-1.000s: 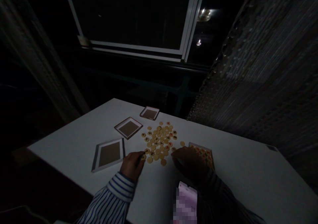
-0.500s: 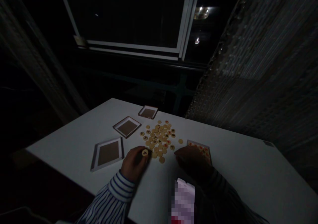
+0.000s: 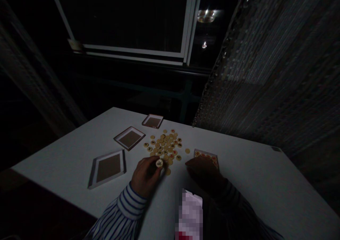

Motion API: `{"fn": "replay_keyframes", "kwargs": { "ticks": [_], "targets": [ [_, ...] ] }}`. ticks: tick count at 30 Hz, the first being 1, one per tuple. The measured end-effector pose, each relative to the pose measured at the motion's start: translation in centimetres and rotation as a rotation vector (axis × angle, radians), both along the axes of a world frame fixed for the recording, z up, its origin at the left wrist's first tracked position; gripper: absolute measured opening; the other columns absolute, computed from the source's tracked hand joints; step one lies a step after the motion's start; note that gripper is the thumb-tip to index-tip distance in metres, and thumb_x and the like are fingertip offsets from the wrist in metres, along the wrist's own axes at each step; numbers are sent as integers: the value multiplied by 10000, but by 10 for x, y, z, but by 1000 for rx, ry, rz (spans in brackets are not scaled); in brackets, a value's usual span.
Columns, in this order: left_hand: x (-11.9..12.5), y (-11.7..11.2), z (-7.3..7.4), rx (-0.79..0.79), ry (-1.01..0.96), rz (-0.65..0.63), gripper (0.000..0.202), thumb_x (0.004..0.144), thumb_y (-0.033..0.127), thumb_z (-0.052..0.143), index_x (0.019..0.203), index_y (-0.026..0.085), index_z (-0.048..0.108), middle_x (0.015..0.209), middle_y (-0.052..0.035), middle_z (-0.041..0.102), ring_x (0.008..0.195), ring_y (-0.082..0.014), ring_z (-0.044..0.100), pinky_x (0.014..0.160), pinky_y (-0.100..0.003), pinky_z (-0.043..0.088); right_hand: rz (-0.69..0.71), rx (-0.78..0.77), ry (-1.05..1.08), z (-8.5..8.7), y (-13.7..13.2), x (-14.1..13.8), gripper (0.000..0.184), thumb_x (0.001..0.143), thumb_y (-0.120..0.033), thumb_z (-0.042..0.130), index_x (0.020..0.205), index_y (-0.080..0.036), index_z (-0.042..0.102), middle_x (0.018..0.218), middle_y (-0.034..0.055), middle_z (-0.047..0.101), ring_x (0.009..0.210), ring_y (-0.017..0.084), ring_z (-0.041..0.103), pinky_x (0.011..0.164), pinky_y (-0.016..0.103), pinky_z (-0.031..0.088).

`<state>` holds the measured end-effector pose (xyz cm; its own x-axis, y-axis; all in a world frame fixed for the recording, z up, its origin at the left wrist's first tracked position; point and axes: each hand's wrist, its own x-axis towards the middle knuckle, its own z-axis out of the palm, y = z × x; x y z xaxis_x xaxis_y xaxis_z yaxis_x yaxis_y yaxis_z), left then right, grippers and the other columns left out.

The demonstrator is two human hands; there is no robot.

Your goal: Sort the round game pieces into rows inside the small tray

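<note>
Between the thumb and fingers of my left hand (image 3: 145, 173) is a round xiangqi piece (image 3: 159, 163) with a dark character facing up. That hand is at the near edge of a heap of xiangqi pieces (image 3: 165, 140), some face down, others showing black or red characters. My right hand (image 3: 204, 169) is in shadow over the near side of a shallow box (image 3: 217, 157) holding pieces with red characters. Its fingers are too dark to show whether they grip anything.
Three shallow open boxes stand left of the heap: a near one (image 3: 110, 167), a middle one (image 3: 130, 138) and a far one (image 3: 152, 121). A phone (image 3: 190, 211) with a blurred screen lies at the near edge of the white table (image 3: 247, 183). A bead curtain (image 3: 255, 73) hangs at the right.
The view has shifted slightly, moving the table and boxes left in the picture. My left hand, still pinching the piece, has moved right relative to the heap. My right hand stays by its box.
</note>
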<state>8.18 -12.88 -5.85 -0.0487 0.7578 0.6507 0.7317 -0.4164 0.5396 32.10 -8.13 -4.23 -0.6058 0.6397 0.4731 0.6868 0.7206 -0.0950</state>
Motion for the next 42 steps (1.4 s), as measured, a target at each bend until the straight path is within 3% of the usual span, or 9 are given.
{"fn": "replay_keyframes", "kwargs": {
  "ticks": [28, 36, 42],
  "targets": [
    [37, 21, 3, -51, 17, -145, 260, 749, 270, 547, 998, 197, 544, 919, -66, 642, 862, -184, 593, 767, -336, 485, -19, -87, 66, 7, 6, 28, 203, 802, -241, 455, 851, -187, 644, 807, 58, 678, 716, 155, 603, 658, 284, 429],
    [52, 29, -3, -97, -18, -173, 272, 748, 270, 553, 1009, 191, 548, 964, -74, 641, 911, -195, 590, 807, -362, 480, -97, -92, 82, 13, 7, 40, 180, 789, -236, 478, 827, -183, 646, 777, 55, 681, 689, 165, 607, 623, 274, 425],
    [64, 35, 0, -115, -29, -205, 277, 760, 263, 545, 1029, 198, 538, 998, -78, 631, 936, -191, 584, 829, -369, 476, -136, -113, 160, 9, 8, 47, 207, 811, -260, 462, 828, -176, 651, 786, 63, 682, 708, 172, 615, 633, 280, 447]
  ]
}}
